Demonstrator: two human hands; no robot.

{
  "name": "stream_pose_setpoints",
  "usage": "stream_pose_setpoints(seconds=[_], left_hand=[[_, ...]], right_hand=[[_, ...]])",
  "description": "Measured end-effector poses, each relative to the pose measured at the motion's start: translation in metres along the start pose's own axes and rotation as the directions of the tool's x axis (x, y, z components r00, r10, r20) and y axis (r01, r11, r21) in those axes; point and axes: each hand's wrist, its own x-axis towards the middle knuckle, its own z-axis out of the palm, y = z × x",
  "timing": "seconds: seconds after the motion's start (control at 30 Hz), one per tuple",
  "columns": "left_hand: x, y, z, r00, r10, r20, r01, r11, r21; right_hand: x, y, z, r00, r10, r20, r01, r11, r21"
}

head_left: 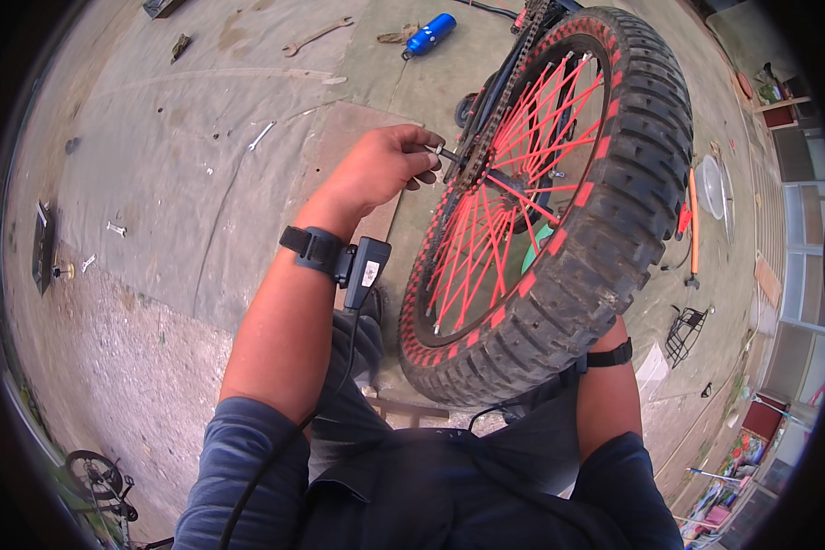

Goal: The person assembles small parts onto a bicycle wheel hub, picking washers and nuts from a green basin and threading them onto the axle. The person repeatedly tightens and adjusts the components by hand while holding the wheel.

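Observation:
My left hand [385,170] is at the left side of a bicycle wheel's hub. Its thumb and fingers pinch a small metal nut [439,149] at the outer end of the dark axle [451,157]. The fat black knobbly tyre [605,247] stands upright in front of me, its rim marked with red blocks. Red spokes [467,247] run to the hub. A chain [513,69] passes round the sprocket beside my left fingers. My right forearm [610,390] goes behind the tyre, which hides my right hand.
A blue bottle [429,37] lies on the ground ahead. Wrenches lie to the left, among them a large spanner [317,37] and a smaller spanner [261,137]. An orange-handled pump [692,220] and a black wire rack [686,332] are at right. Another bicycle [101,481] is at lower left.

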Motion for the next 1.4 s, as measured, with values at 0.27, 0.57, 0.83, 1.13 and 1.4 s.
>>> stream_pose_setpoints(seconds=[0.27,0.57,0.83,1.13,1.4], left_hand=[[0.0,-0.002,0.0,1.0,-0.03,-0.003,0.03,0.999,-0.015],[0.003,-0.013,0.005,1.0,-0.001,0.005,0.002,0.975,-0.22],[0.007,-0.026,0.013,0.999,-0.037,0.001,0.033,0.89,-0.456],[0.004,-0.027,0.013,0.999,-0.052,0.008,0.049,0.875,-0.481],[0.005,-0.024,0.012,0.997,-0.071,0.006,0.065,0.878,-0.475]], right_hand=[[0.016,0.005,-0.018,0.962,-0.149,0.227,0.234,0.882,-0.409],[0.002,-0.011,0.011,0.997,-0.077,-0.031,0.055,0.892,-0.449],[-0.006,-0.023,0.009,0.995,0.012,-0.103,-0.05,0.924,-0.378],[-0.003,-0.019,0.007,0.986,-0.039,-0.165,-0.022,0.936,-0.352],[0.002,-0.014,0.011,0.993,-0.067,-0.093,0.036,0.953,-0.299]])
